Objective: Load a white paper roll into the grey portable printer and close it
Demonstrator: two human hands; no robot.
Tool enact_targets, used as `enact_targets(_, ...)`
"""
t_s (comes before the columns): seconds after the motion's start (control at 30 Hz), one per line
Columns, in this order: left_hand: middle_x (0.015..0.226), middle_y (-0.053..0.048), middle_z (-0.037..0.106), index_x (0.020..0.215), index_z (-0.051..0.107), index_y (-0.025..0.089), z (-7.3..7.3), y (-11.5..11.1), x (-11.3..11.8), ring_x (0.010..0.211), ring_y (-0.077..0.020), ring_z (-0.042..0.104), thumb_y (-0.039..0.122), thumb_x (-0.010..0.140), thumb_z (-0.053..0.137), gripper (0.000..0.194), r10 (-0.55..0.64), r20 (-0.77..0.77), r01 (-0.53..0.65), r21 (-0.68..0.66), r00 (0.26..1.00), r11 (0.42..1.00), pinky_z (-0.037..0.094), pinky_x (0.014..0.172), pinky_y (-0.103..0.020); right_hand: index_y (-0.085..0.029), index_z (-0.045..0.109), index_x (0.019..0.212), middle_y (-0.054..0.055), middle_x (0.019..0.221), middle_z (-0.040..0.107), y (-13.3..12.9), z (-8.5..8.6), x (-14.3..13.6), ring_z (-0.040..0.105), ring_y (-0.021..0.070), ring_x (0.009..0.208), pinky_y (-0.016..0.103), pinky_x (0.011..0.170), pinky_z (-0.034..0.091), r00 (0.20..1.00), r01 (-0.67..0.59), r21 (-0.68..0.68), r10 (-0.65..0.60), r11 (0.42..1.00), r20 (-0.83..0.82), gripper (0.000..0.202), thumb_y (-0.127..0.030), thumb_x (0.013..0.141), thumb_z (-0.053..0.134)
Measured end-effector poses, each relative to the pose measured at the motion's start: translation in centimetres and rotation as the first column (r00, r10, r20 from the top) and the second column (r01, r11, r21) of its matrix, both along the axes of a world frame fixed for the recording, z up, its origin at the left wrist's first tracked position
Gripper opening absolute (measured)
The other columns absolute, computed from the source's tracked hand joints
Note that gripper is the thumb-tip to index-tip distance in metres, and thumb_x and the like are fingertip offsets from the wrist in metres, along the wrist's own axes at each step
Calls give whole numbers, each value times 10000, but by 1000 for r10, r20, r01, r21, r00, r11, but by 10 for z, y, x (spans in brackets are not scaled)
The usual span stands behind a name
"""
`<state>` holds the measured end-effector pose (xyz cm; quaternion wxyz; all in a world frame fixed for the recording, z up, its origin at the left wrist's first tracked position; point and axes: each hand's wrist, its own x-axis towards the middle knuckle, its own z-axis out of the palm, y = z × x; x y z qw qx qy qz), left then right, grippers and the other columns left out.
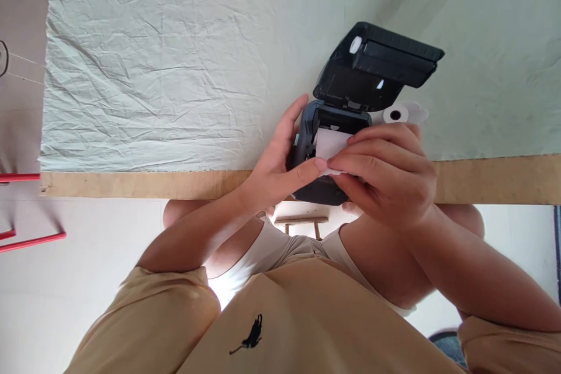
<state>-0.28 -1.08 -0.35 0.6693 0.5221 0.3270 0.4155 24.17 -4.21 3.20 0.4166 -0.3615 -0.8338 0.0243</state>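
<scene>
A small black label printer is at the table's front edge, its hinged lid swung up and away from me. A white paper roll lies in its compartment. My left hand wraps around the printer's left side, its thumb against the paper's near edge. With its fingertips, my right hand pinches the paper at the right of the compartment. Just behind my right hand, a second white paper roll with a dark core rests on the cloth, partly hidden.
A pale green, wrinkled cloth covers the table, and a bare wooden strip runs along its front edge. Red bars stand on the floor at left. A wooden stool or rung shows beneath the table.
</scene>
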Motion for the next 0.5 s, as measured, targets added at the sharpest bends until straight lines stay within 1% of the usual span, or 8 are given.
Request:
enact_targets(0.07, 1671, -118, 877, 1884, 544, 339, -2, 1, -2, 1421, -401, 916, 713, 966, 1053, 1114, -42, 4, 42, 31, 999, 999, 760, 1222, -570, -326, 834, 1244, -40, 1050, 973, -2, 0, 2, 951, 255, 1098, 456, 918, 625, 1000, -10, -2, 10, 1000, 14, 277, -90, 1110, 888)
enact_targets(0.13, 1733, -120, 850, 1905, 530, 345, -2, 1, -4, 1497, -417, 893, 676, 1005, 1015, 1075, -44, -28, 45, 58, 999, 997, 738, 1287, -608, -333, 829, 1261, -51, 1037, 969, -3, -1, 1, 948, 251, 1129, 449, 942, 627, 1000, 1, -2, -1, 1000, 29, 236, -144, 1135, 893)
enact_targets(0.23, 1859, -118, 772, 1936, 496, 363, -4, 1, -7, 1586, -423, 858, 574, 1039, 983, 1042, -57, -67, 63, 101, 996, 993, 723, 1320, -610, -333, 831, 1281, -31, 1008, 948, -3, -4, -2, 938, 256, 1162, 460, 988, 642, 1000, 7, -1, -7, 1000, 15, 61, -353, 1258, 777)
enact_targets(0.3, 1879, -126, 750, 1972, 437, 375, -5, 2, -7, 1550, -416, 872, 522, 1022, 1000, 1114, -95, -72, 101, 83, 993, 991, 744, 1279, -590, -316, 820, 1256, -2, 959, 901, 0, -7, -2, 921, 260, 1089, 471, 969, 656, 996, 59, 35, -56, 998, -74, 188, -392, 1303, 655)
enact_targets(0.37, 1788, -134, 799, 2008, 363, 380, -4, 3, -7, 1449, -411, 900, 588, 991, 1020, 1228, -122, -77, 126, 42, 990, 991, 767, 1213, -589, -300, 805, 1287, 16, 953, 835, 5, -10, 3, 852, 242, 972, 459, 882, 639, 973, 134, 116, -109, 984, -202, 173, -341, 1279, 637)
enact_targets(0.4, 1738, -137, 820, 2021, 333, 378, -3, 4, -6, 1416, -414, 902, 643, 967, 1032, 1292, -123, -89, 125, 19, 988, 992, 768, 1199, -598, -294, 801, 1344, 29, 988, 812, 7, -11, 7, 820, 245, 975, 455, 846, 611, 957, 175, 155, -131, 972, -258, 171, -336, 1256, 660)
enact_targets(0.47, 1673, -149, 840, 2038, 299, 363, 2, 4, -4, 1386, -426, 890, 733, 887, 1080, 1439, -119, -122, 118, -16, 985, 993, 756, 1192, -610, -285, 781, 1506, 75, 1131, 801, 11, -12, 16, 810, 295, 1146, 466, 864, 568, 931, 262, 149, -208, 954, -300, 319, -419, 1234, 684)
enact_targets(0.5, 1655, -158, 841, 2047, 285, 353, 5, 3, -4, 1380, -431, 884, 757, 866, 1093, 1487, -117, -143, 113, -38, 983, 993, 749, 1191, -613, -282, 776, 1557, 103, 1222, 800, 11, -12, 21, 807, 336, 1263, 479, 892, 565, 922, 298, 93, -261, 950, -285, 401, -494, 1227, 692)
